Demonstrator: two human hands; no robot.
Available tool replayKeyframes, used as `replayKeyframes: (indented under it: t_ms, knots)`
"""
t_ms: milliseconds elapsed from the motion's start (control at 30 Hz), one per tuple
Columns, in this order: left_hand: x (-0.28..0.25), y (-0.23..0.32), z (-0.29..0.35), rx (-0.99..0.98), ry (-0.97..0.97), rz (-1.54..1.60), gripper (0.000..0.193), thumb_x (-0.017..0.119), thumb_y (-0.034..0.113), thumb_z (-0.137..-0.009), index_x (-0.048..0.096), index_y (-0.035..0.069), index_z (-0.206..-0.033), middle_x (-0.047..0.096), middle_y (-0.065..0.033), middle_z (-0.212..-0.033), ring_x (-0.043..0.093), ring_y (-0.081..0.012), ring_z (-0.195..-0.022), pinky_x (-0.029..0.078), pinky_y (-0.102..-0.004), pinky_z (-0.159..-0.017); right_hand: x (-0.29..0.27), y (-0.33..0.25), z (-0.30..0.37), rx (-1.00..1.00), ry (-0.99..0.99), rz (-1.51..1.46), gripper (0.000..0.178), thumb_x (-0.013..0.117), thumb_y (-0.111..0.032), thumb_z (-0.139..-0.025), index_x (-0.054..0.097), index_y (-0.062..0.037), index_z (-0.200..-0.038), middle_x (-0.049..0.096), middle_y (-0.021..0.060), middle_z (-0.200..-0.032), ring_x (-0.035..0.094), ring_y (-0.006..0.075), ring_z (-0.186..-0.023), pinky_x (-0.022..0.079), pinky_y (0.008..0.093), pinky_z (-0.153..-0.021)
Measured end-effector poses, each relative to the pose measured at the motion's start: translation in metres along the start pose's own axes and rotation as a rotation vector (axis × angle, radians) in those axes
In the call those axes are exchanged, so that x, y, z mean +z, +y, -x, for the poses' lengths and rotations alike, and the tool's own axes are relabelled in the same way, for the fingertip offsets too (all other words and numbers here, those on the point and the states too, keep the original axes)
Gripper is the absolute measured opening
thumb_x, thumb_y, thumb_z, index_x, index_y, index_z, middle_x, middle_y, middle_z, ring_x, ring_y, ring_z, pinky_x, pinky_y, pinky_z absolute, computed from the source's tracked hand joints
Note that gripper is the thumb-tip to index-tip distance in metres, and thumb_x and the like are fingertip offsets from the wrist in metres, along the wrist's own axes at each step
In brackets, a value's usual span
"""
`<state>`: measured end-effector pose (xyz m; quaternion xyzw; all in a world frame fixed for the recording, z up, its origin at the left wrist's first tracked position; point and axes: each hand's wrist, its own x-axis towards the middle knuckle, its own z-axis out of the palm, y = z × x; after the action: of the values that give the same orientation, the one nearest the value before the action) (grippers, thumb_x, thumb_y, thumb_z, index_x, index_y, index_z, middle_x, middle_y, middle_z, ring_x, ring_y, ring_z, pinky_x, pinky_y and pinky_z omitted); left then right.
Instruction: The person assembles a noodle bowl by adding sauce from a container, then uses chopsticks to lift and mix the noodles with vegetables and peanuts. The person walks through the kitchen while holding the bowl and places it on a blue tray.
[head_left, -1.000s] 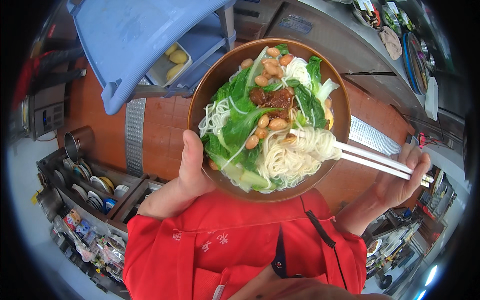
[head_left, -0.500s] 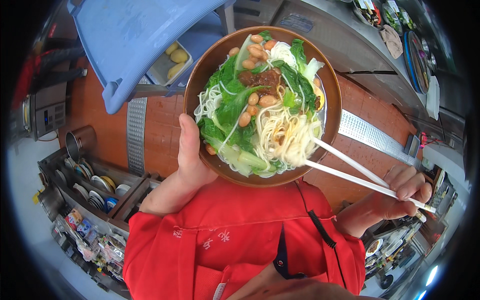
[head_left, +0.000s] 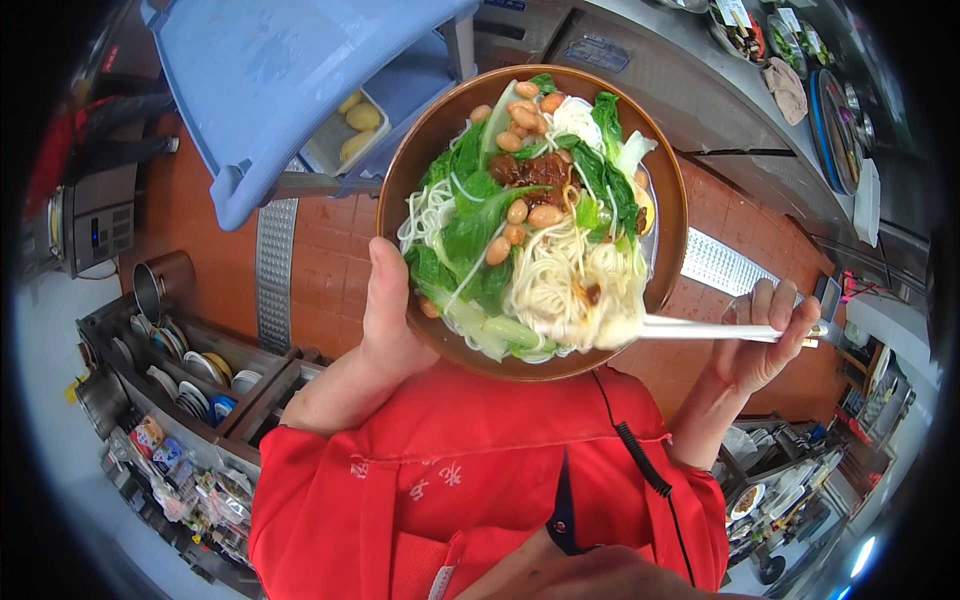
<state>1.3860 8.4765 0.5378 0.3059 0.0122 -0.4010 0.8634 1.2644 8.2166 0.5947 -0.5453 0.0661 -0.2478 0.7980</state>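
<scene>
A brown round bowl [head_left: 405, 165] is held up in front of my chest. In it lie thin pale noodles [head_left: 575, 285], green leafy vegetables [head_left: 485, 215], several peanuts [head_left: 523, 120] and dark brown pieces of sauced topping [head_left: 535, 175]. My left hand [head_left: 390, 310] grips the bowl at its lower left, thumb up along the side and the other fingers hidden underneath. In my right hand [head_left: 765, 335], at the right, is a pair of white chopsticks [head_left: 690, 328], pressed together. Their tips reach into the noodles at the bowl's lower right and are hidden there.
Beyond the bowl stands a blue plastic cart [head_left: 270, 80], with a tub of yellow potatoes [head_left: 363, 117] beneath. A steel counter [head_left: 690, 60] runs along the far right. Stacked plates [head_left: 195, 395] fill a rack at the left. Red tiles [head_left: 335, 240] cover the floor.
The chopsticks have swung up to nearly level and closed together, my right hand rising and moving left with them. The bowl has shifted slightly right and toward me.
</scene>
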Motion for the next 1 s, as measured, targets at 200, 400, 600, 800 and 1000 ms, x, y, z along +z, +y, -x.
replayKeyframes:
  t_ms: [200, 400, 600, 800, 1000]
  knots:
    - [0.001, -0.006, -0.017, 0.084, -0.22, 0.335, 0.084, 0.024, 0.067, -0.082, 0.017, 0.003, -0.137, 0.026, -0.0142, -0.139, 0.029, -0.0286, -0.127, 0.025, -0.0418, -0.104, -0.008, 0.013, -0.022, 0.006, -0.181, -0.216, 0.018, 0.056, -0.02, -0.087, 0.06, -0.0156, -0.104, 0.045, -0.0018, -0.071, 0.041, 0.007, -0.06, 0.033, 0.0171, -0.046]
    - [-0.003, 0.015, -0.013, -0.017, -0.168, 0.289, 0.086, 0.026, 0.067, -0.081, 0.016, 0.003, -0.137, 0.025, -0.0147, -0.139, 0.029, -0.0288, -0.127, 0.025, -0.0419, -0.104, 0.015, 0.009, -0.042, 0.0, -0.306, -0.404, 0.017, 0.058, -0.01, -0.084, 0.062, -0.0045, -0.099, 0.055, 0.0095, -0.075, 0.055, 0.0164, -0.068, 0.051, 0.0229, -0.051]
    - [-0.009, 0.027, -0.023, -0.044, -0.161, 0.277, 0.087, 0.029, 0.067, -0.08, 0.015, 0.003, -0.137, 0.025, -0.0152, -0.139, 0.028, -0.0289, -0.127, 0.024, -0.0419, -0.105, 0.033, 0.0, -0.047, -0.053, -0.272, -0.468, 0.012, 0.061, -0.002, -0.078, 0.062, 0.003, -0.089, 0.054, 0.0123, -0.071, 0.057, 0.0177, -0.061, 0.056, 0.0243, -0.05]
    - [-0.017, 0.03, -0.026, -0.07, -0.151, 0.298, 0.089, 0.032, 0.067, -0.079, 0.013, 0.003, -0.137, 0.024, -0.0156, -0.14, 0.027, -0.0291, -0.128, 0.023, -0.042, -0.105, 0.032, 0.002, -0.056, -0.002, -0.464, -0.463, 0.017, 0.058, -0.001, -0.08, 0.06, 0.0023, -0.096, 0.056, 0.0187, -0.082, 0.061, 0.0254, -0.074, 0.057, 0.0317, -0.061]
    - [-0.01, 0.037, -0.014, -0.072, -0.139, 0.255, 0.09, 0.034, 0.067, -0.078, 0.012, 0.003, -0.137, 0.023, -0.0161, -0.14, 0.026, -0.0293, -0.128, 0.023, -0.042, -0.106, 0.043, 0.004, -0.05, -0.041, -0.329, -0.564, 0.012, 0.064, -0.005, -0.076, 0.062, 0.0056, -0.082, 0.054, 0.015, -0.068, 0.059, 0.02, -0.057, 0.058, 0.0258, -0.046]
